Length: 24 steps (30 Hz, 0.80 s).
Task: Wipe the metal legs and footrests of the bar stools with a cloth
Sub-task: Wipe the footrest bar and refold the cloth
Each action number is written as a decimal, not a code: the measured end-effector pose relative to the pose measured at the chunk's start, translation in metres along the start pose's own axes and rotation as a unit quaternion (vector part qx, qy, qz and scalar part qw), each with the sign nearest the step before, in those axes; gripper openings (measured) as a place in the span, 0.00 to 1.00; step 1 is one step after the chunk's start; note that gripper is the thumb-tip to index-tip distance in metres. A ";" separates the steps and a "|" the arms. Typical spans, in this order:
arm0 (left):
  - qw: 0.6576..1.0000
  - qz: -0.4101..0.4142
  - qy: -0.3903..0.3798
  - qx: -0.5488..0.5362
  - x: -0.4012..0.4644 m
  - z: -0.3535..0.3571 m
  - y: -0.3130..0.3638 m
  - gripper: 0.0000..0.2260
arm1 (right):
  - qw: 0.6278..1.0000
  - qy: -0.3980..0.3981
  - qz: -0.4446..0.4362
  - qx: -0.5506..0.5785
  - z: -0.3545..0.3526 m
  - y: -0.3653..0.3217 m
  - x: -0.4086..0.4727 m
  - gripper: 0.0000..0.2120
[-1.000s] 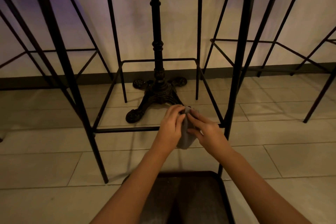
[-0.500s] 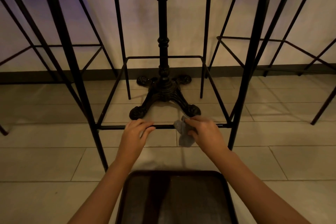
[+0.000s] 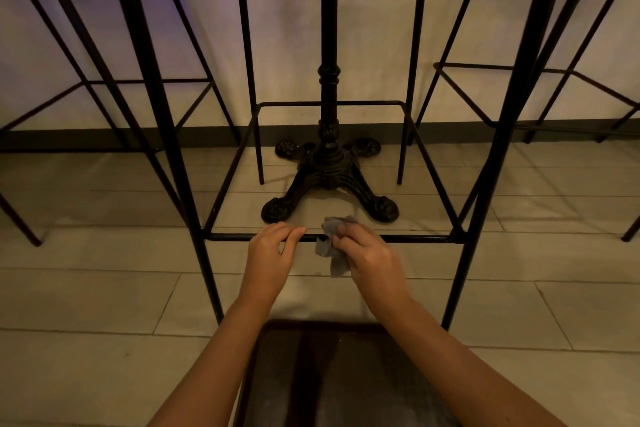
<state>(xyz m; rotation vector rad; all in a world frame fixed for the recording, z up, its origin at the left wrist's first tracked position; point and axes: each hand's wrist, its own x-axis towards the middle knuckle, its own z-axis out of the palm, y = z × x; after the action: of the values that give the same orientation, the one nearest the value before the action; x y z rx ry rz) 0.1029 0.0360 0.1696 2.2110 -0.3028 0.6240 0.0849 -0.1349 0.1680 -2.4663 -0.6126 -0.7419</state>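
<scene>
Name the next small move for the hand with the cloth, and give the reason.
Probably slide the right hand rightward along the front footrest bar. The grey cloth is draped over the bar near its middle, the left hand rests on the bar beside it, and the right stretch lies open.

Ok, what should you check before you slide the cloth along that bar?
1. Grey cloth is gripped by the right hand: ok.
2. Cloth touches the front footrest bar: ok, it drapes over it.
3. Left hand steadies the stool: ok, fingers curl over the same bar.
4. Bar to the right of the cloth is free up to the stool leg: ok.
5. Left hand is clear of a leftward wipe: not ok, it sits right beside the cloth.
6. Bar is already clean: cannot tell, too dim.
</scene>
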 end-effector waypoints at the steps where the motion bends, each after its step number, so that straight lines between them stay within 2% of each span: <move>1: 1.000 -0.001 0.000 0.000 0.000 0.000 0.000 0.05 | 1.000 0.011 -0.010 0.008 0.001 0.000 0.000 0.08; 3: 1.000 -0.005 0.002 -0.003 0.000 0.000 0.001 0.05 | 0.999 0.025 -0.016 0.033 -0.001 -0.003 0.000 0.09; 7: 1.000 -0.005 0.002 0.003 0.000 0.001 0.002 0.05 | 0.997 -0.001 -0.040 0.065 -0.011 -0.013 -0.011 0.10; 10: 1.000 -0.003 0.000 0.006 0.000 0.002 0.001 0.05 | 0.993 0.000 0.003 0.115 -0.028 -0.013 -0.031 0.12; 13: 1.000 -0.001 0.005 0.006 -0.001 0.002 0.001 0.05 | 0.991 0.072 0.060 0.091 -0.055 0.004 -0.048 0.12; 16: 1.000 -0.001 0.008 0.003 -0.001 0.002 0.002 0.05 | 0.985 0.114 0.121 0.044 -0.083 0.029 -0.060 0.21; 18: 1.000 0.007 0.000 0.009 -0.002 0.002 0.002 0.05 | 0.983 0.128 0.134 0.002 -0.094 0.042 -0.064 0.22; 21: 1.000 0.012 -0.025 0.013 -0.007 0.001 -0.002 0.08 | 0.983 0.108 0.148 -0.016 -0.091 0.059 -0.065 0.23; 24: 0.998 0.034 -0.037 0.024 -0.014 0.000 -0.008 0.18 | 0.984 0.064 0.166 -0.016 -0.076 0.071 -0.069 0.23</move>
<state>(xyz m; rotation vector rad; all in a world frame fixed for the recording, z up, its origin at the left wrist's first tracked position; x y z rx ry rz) 0.0942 0.0408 0.1570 2.2818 -0.4061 0.5931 0.0424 -0.2518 0.1598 -2.4388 -0.1357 -0.7703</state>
